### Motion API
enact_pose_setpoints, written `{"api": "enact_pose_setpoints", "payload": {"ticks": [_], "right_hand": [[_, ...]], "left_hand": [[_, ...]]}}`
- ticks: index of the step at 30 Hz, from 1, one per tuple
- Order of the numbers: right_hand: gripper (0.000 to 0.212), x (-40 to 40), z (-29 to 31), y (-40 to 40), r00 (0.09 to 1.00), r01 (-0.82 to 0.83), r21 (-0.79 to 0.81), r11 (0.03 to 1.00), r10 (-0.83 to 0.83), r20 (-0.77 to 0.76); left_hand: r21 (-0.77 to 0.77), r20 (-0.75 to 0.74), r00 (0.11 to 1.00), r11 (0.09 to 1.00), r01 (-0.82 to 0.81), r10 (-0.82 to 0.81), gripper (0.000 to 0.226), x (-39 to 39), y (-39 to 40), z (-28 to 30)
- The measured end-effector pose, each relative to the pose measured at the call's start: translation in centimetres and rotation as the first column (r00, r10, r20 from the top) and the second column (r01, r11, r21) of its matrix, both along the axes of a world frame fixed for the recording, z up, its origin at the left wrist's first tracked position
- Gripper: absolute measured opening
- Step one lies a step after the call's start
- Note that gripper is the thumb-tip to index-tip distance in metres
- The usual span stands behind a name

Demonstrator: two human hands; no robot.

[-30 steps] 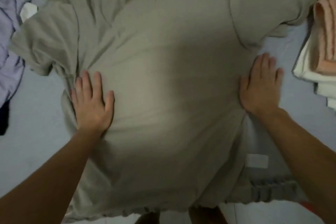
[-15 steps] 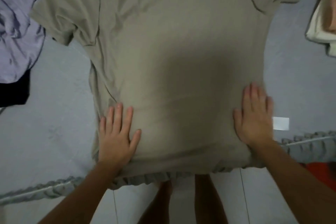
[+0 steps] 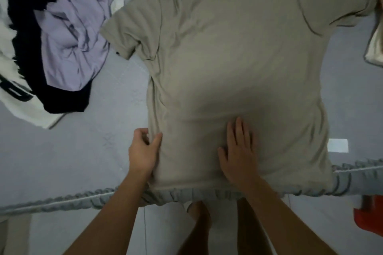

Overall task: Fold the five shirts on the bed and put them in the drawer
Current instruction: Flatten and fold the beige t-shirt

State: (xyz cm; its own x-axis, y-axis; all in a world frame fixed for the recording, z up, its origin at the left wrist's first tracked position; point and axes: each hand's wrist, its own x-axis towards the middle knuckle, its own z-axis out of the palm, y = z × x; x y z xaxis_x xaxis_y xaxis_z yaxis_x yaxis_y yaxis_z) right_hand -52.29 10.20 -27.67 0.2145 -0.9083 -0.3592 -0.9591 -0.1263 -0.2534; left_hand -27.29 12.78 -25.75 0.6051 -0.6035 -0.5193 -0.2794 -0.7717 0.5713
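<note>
A beige short-sleeved shirt (image 3: pixel 234 51) with a white collar lies spread flat on the grey bed sheet (image 3: pixel 103 151), hem toward me. My left hand (image 3: pixel 143 151) pinches the shirt's lower left side edge, thumb on top and fingers curled under the cloth. My right hand (image 3: pixel 239 151) presses flat on the lower middle of the shirt, fingers straight. A lilac shirt (image 3: pixel 76 37) lies crumpled at the upper left, on top of a black and white shirt (image 3: pixel 22 80).
The bed's ruffled front edge (image 3: pixel 62 198) runs across the bottom, with white floor tiles and my legs below it. A folded pale garment (image 3: pixel 376 47) shows at the right edge. A small white tag (image 3: pixel 337 145) lies on the sheet. Something red (image 3: pixel 369 217) sits at the lower right.
My left hand went from flat on the shirt to pinching its left side edge. My right hand slid from the right side to the lower middle. The view pulled back.
</note>
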Motion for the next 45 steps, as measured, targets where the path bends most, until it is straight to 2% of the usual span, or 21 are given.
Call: {"api": "enact_pose_setpoints", "payload": {"ticks": [3, 5, 9, 14, 18, 20, 23, 27, 28, 30, 34, 36, 37, 38, 39, 40, 41, 42, 43, 44, 45], "right_hand": [[0.073, 3.2, 0.6, -0.9, 0.999, -0.037, 0.017, 0.999, 0.037, 0.023], [0.072, 5.9, 0.9, -1.3, 0.988, -0.141, -0.005, 0.99, 0.141, 0.057], [0.07, 10.6, 0.8, -1.6, 0.966, -0.248, -0.014, 0.969, 0.249, 0.074], [0.071, 11.9, 0.7, -1.1, 0.975, -0.222, 0.056, 0.974, 0.222, 0.0], [0.076, 12.6, 1.8, -2.5, 0.976, -0.214, 0.065, 0.975, 0.216, -0.025], [0.078, 13.3, 2.4, -4.2, 0.975, -0.22, 0.049, 0.974, 0.222, -0.031], [0.079, 15.0, 3.4, -7.8, 0.976, -0.219, 0.019, 0.976, 0.219, -0.004], [0.074, 17.0, 3.5, -13.6, 0.966, -0.243, -0.002, 0.97, 0.242, 0.091], [0.073, 17.3, 3.4, -15.0, 0.962, -0.242, 0.002, 0.97, 0.239, 0.133], [0.071, 17.6, 3.4, -17.6, 0.948, -0.227, 0.005, 0.974, 0.22, 0.232], [0.056, 17.3, 3.5, -21.4, 0.866, -0.15, -0.082, 0.985, 0.171, 0.47], [0.053, 17.1, 3.6, -23.4, 0.805, -0.123, -0.111, 0.986, 0.164, 0.57], [0.056, 17.1, 3.7, -24.4, 0.784, -0.124, -0.104, 0.987, 0.161, 0.599], [0.061, 17.3, 4.0, -25.4, 0.759, -0.133, -0.065, 0.989, 0.144, 0.635], [0.067, 17.5, 4.4, -26.3, 0.719, -0.141, 0.016, 0.99, 0.091, 0.689], [0.07, 18.0, 4.9, -27.3, 0.657, -0.133, 0.111, 0.985, 0.003, 0.754], [0.07, 18.2, 5.4, -28.4, 0.57, -0.096, 0.198, 0.975, -0.109, 0.815], [0.069, 18.3, 5.9, -29.6, 0.457, -0.033, 0.282, 0.959, -0.237, 0.857], [0.069, 17.9, 6.2, -31.0, 0.32, 0.035, 0.384, 0.923, -0.374, 0.87], [0.072, 17.2, 6.3, -32.4, 0.183, 0.075, 0.492, 0.867, -0.497, 0.848], [0.076, 16.2, 6.1, -33.5, 0.091, 0.103, 0.577, 0.81, -0.585, 0.806]], "left_hand": [[0.045, -0.193, 0.978, 0.995, 0.094, -0.083, 0.031, 1.6, 1.8, 0.0], [-0.014, -0.282, 0.952, 0.993, 0.117, -0.116, 0.029, 2.5, 3.0, 0.1], [-0.169, -0.246, 0.968, 0.982, -0.082, 0.039, 0.026, 3.0, 5.3, -0.1], [0.187, -0.049, 0.998, 0.982, -0.029, 0.038, 0.053, 2.1, 8.4, -1.5], [0.413, -0.007, 0.966, 0.879, 0.239, -0.26, 0.04, 3.3, 8.0, -1.1], [0.373, 0.016, 0.957, 0.89, 0.262, -0.288, 0.03, 4.0, 6.8, -0.4], [0.164, -0.004, 0.993, 0.98, 0.116, -0.117, 0.007, 4.9, 2.8, 1.3], [-0.048, -0.163, 0.974, 0.985, -0.165, 0.155, 0.029, 7.1, -6.0, 1.8], [-0.094, -0.267, 0.932, 0.956, -0.278, 0.245, 0.036, 7.7, -8.4, 1.6], [-0.13, -0.502, 0.774, 0.851, -0.509, 0.386, 0.045, 8.6, -13.4, 1.2], [-0.117, -0.779, 0.494, 0.684, -0.72, 0.386, 0.044, 10.3, -22.2, 0.8], [-0.12, -0.842, 0.371, 0.535, -0.836, 0.392, 0.048, 10.3, -25.4, 1.4], [-0.161, -0.837, 0.361, 0.445, -0.881, 0.412, 0.048, 10.0, -26.6, 1.9], [-0.27, -0.774, 0.436, 0.384, -0.883, 0.459, 0.045, 9.6, -27.5, 2.6], [-0.422, -0.641, 0.578, 0.397, -0.815, 0.505, 0.04, 9.2, -28.1, 3.6], [-0.581, -0.433, 0.755, 0.488, -0.651, 0.492, 0.034, 8.7, -28.6, 4.6], [-0.695, -0.222, 0.9, 0.587, -0.415, 0.374, 0.034, 7.7, -29.0, 6.0], [-0.744, -0.084, 0.981, 0.643, -0.18, 0.177, 0.037, 6.5, -29.3, 7.1], [-0.747, -0.057, 0.997, 0.665, -0.013, -0.045, 0.043, 5.0, -29.5, 7.9], [-0.716, -0.119, 0.959, 0.691, 0.096, -0.256, 0.049, 3.6, -29.5, 8.4], [-0.677, -0.191, 0.89, 0.712, 0.186, -0.414, 0.051, 2.3, -29.1, 8.5]]}}
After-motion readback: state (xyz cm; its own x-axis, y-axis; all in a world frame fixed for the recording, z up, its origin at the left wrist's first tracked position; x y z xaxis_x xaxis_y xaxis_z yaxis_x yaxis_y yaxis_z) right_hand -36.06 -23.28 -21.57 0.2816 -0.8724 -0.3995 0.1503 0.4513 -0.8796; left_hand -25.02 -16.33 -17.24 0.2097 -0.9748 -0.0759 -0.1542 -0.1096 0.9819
